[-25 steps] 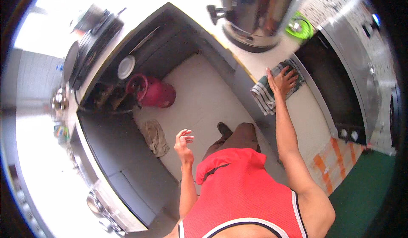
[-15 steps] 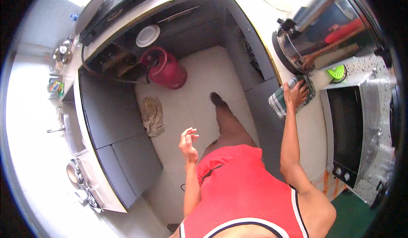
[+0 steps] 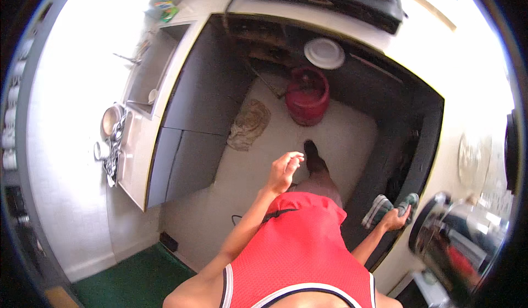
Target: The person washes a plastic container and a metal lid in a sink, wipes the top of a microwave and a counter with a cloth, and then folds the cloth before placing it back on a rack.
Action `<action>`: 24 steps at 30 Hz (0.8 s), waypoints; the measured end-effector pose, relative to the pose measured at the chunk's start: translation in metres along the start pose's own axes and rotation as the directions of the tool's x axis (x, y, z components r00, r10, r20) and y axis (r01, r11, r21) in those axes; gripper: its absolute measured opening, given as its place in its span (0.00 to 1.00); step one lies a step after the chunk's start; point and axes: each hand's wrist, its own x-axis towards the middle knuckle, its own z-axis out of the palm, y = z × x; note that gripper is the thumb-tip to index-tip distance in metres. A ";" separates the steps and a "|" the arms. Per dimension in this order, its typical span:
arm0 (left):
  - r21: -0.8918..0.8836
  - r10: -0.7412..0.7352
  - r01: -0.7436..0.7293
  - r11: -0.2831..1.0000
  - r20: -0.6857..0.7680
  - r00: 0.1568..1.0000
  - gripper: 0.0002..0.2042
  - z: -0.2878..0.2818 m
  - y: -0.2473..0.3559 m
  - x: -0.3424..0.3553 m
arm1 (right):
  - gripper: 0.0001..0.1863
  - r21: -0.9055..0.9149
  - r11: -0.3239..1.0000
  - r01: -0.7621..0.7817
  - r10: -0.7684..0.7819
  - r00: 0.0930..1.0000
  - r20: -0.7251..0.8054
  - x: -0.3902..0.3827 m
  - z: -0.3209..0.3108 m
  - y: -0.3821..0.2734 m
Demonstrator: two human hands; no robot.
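A green and white checked cloth (image 3: pixel 377 211) is bunched in my right hand (image 3: pixel 395 219), at the edge of the right-hand counter (image 3: pixel 452 137). Part of the cloth hangs over the dark cabinet front, and the rest shows beyond my fingers. Just past that hand stands a large shiny metal appliance (image 3: pixel 459 247). My left hand (image 3: pixel 283 171) is raised in front of my body above the floor, its fingers loosely bent, with nothing visible in it.
A red gas cylinder (image 3: pixel 308 100) stands on the floor, near a white round plate-like thing (image 3: pixel 324 53). A crumpled beige cloth (image 3: pixel 249 126) lies left of it. The black stove (image 3: pixel 324 2) is at the back; a sink (image 3: pixel 159 60) and pans (image 3: pixel 113 120) are on the left.
My view has turned to the right and my body with it. My right hand, earlier flat on the cloth on the countertop, now grips it at the counter's edge. My left hand stays raised.
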 end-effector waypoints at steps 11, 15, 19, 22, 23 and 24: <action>-0.616 -0.352 0.108 0.781 -0.290 0.890 0.44 -0.090 -0.031 0.062 | 0.42 0.403 0.750 -0.525 -0.624 -0.359 0.694 -0.222 0.142 -0.327; -0.879 -0.288 -0.271 0.392 -0.398 0.871 0.43 -0.173 -0.023 0.024 | 0.42 -0.036 0.867 -0.498 -0.451 -0.812 0.370 -0.334 0.136 -0.373; -0.754 -0.342 -0.480 0.449 -0.641 0.687 0.41 -0.228 -0.040 -0.026 | 0.29 0.070 0.957 -0.280 -0.281 -0.847 0.451 -0.440 0.161 -0.348; -0.650 -0.344 -0.491 0.580 -0.742 0.576 0.43 -0.287 -0.072 -0.050 | 0.28 -0.196 0.974 -0.116 -0.016 -0.894 0.448 -0.522 0.158 -0.337; -0.620 -0.354 -0.474 0.625 -0.767 0.535 0.43 -0.303 -0.079 -0.058 | 0.28 -0.285 0.957 -0.064 0.067 -0.902 0.426 -0.543 0.155 -0.335; -0.608 -0.340 -0.468 0.641 -0.772 0.538 0.42 -0.319 -0.087 -0.071 | 0.27 -0.257 0.966 -0.042 0.089 -0.875 0.475 -0.564 0.153 -0.332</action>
